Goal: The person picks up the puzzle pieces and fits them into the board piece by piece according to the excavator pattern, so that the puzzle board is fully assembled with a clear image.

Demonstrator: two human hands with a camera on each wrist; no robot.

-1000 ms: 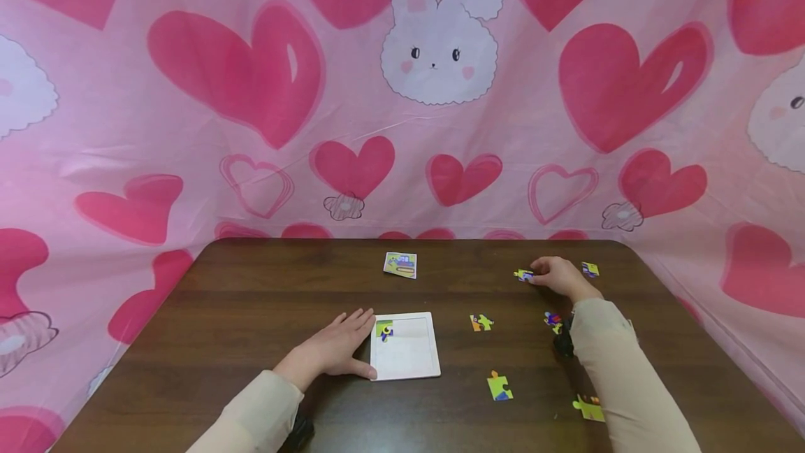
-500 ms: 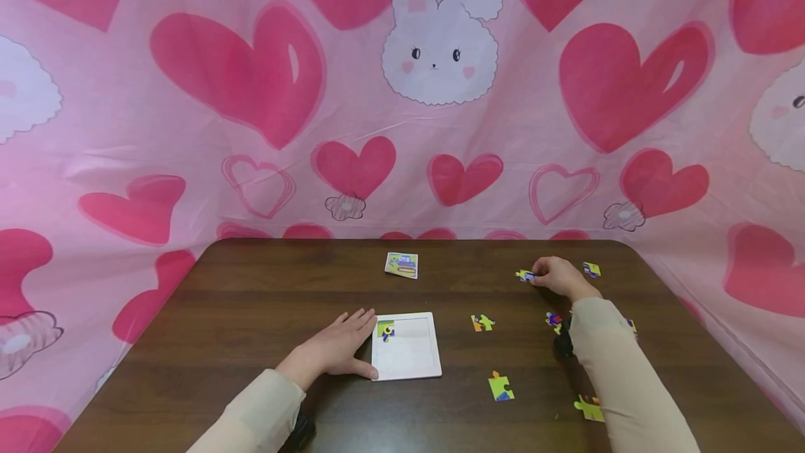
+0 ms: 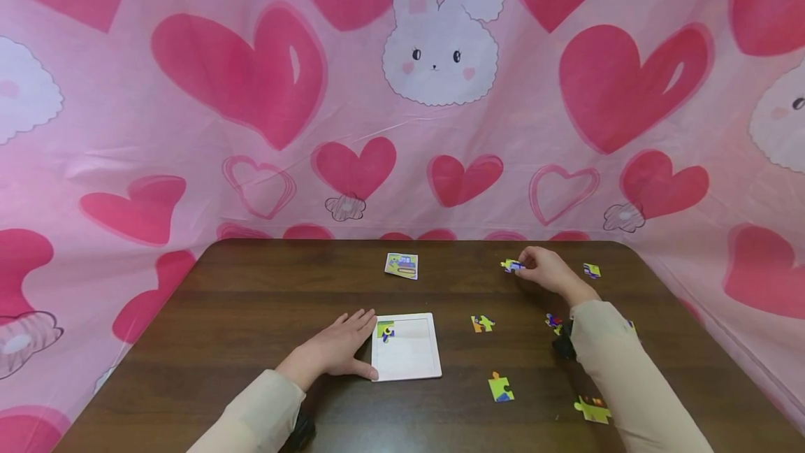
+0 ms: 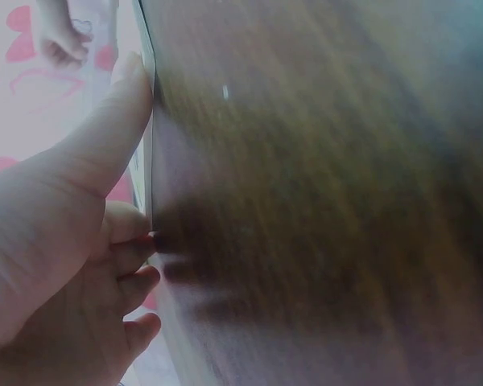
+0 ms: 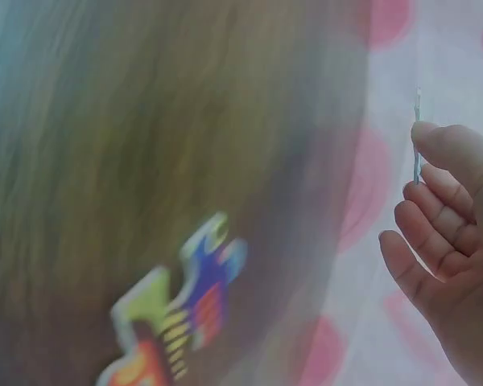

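Note:
A white puzzle tray (image 3: 409,358) lies on the dark wooden table (image 3: 251,313) with one piece (image 3: 385,331) set in its top left corner. My left hand (image 3: 339,349) rests flat against the tray's left edge (image 4: 149,137), fingers straight. My right hand (image 3: 546,269) is lifted a little above the table at the far right and pinches a small puzzle piece (image 3: 512,265), seen edge-on (image 5: 417,137) in the right wrist view.
Loose puzzle pieces lie on the right half: one (image 3: 481,323) mid-table, one (image 3: 500,388) near the front, one (image 3: 591,409) by my right sleeve, one (image 3: 590,270) at the far right. A small picture card (image 3: 401,265) lies at the back. Pink heart cloth surrounds the table.
My right hand has lifted the small piece off the table and moved it slightly left and up. The left hand and the tray have stayed still.

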